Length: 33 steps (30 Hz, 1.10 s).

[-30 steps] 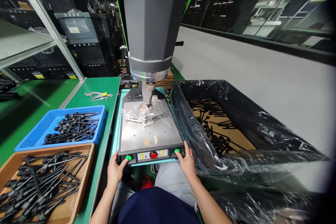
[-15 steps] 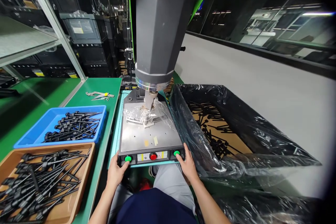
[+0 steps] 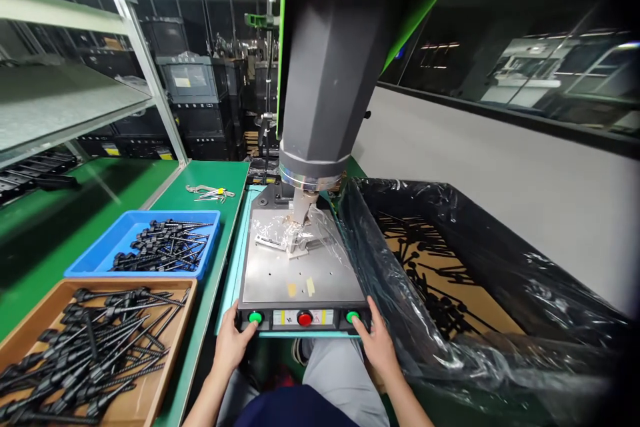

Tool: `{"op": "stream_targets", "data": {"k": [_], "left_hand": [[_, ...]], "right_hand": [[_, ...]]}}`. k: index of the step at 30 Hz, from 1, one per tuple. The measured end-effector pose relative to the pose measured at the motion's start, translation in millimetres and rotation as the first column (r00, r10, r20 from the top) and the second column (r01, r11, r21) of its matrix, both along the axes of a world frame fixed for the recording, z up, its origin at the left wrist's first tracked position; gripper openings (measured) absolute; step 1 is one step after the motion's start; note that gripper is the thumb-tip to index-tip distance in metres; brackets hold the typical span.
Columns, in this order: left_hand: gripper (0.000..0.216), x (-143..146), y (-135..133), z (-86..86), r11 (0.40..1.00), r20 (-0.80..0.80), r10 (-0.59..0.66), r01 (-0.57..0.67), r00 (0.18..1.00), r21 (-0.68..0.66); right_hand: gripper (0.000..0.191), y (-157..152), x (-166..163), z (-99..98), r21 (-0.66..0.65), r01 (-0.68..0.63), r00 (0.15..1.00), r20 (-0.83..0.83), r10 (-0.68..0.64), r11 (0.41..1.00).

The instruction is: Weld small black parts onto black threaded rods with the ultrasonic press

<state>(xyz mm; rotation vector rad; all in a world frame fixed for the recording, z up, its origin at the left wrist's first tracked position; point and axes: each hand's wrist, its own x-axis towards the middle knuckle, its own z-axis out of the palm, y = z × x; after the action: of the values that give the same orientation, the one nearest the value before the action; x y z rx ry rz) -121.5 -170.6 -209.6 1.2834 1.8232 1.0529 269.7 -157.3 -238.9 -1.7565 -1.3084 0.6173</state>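
My left hand (image 3: 233, 340) is at the front left corner of a bench machine, its thumb at the left green button (image 3: 255, 318) and its fingers along the side of the base. At the opposite corner my right hand (image 3: 379, 341) rests likewise, thumb on the right green button (image 3: 353, 317), forefinger stretched along the side. Between them sits a red button (image 3: 305, 318). Behind the buttons lies a metal plate (image 3: 280, 283) with a small fixture (image 3: 296, 245) wrapped in clear film. The machine's metal tip (image 3: 303, 205) comes down onto this fixture; the contact point is obscured by the film.
On the left, a blue tray (image 3: 95, 240) and a brown tray (image 3: 173, 353) hold many black rod-like parts with ribbed shafts. Small hand tools (image 3: 213, 193) lie behind them on the green table. A box lined with black plastic (image 3: 480, 247) stands right, with similar dark parts on cardboard.
The view has shifted, so the whole scene sits a little farther right and lower. Both hands stay at the green buttons, and the machine's tip stays at the fixture.
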Motion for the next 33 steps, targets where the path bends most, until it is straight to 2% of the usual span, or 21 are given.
{"op": "stream_targets", "data": {"k": [3,5,6,9,11,14,16,19,22,25,28,33], "left_hand": [[0.073,1,-3,11.3,0.999,0.004,0.046,-0.046,0.999,-0.005],[0.067,4,-3,24.8,0.992,-0.023,0.114,-0.112,0.993,0.056],[0.063,6,-2,33.2,0.984,-0.028,0.141,-0.137,0.99,0.11],[0.054,17,13,62.4,0.963,0.086,0.104,-0.122,0.991,0.242],[0.05,28,33,82.0,0.968,0.252,0.026,-0.087,0.967,0.234],[0.048,46,72,107.3,0.992,0.503,-0.054,-0.011,0.862,0.125],[0.05,57,98,121.1,0.996,0.65,-0.083,0.075,0.755,0.04],[0.047,72,131,138.3,0.988,0.799,-0.055,0.148,0.599,-0.043],[0.039,83,152,152.9,0.992,0.87,-0.039,0.121,0.491,-0.024],[0.03,91,163,167.0,0.997,0.885,-0.081,0.04,0.459,0.07],[0.024,96,168,181.4,0.991,0.885,-0.117,0.0,0.452,0.131],[0.018,98,176,198.3,0.988,0.896,-0.138,-0.002,0.422,0.153]], "right_hand": [[0.067,-2,-7,20.7,0.101,0.113,0.994,-0.021,-0.111,0.989],[0.054,-3,-17,39.6,0.218,0.167,0.985,0.007,-0.172,0.962],[0.048,-3,-24,48.9,0.255,0.153,0.987,0.013,-0.161,0.955],[0.036,5,-53,72.4,0.249,-0.008,0.998,-0.057,0.023,0.969],[0.033,18,-78,83.9,0.233,-0.155,0.974,-0.125,0.188,0.96],[0.031,49,-112,96.6,0.262,-0.337,0.916,-0.132,0.38,0.904],[0.034,75,-129,102.3,0.309,-0.365,0.909,-0.088,0.408,0.878],[0.041,112,-144,108.0,0.394,-0.273,0.953,-0.013,0.302,0.878],[0.046,140,-150,116.0,0.437,-0.159,0.986,0.025,0.165,0.886],[0.051,162,-153,132.7,0.444,-0.173,0.985,0.082,0.152,0.879],[0.05,181,-150,155.7,0.45,-0.256,0.967,0.138,0.216,0.856],[0.031,205,-139,186.2,0.363,-0.423,0.906,0.155,0.394,0.83]]}}
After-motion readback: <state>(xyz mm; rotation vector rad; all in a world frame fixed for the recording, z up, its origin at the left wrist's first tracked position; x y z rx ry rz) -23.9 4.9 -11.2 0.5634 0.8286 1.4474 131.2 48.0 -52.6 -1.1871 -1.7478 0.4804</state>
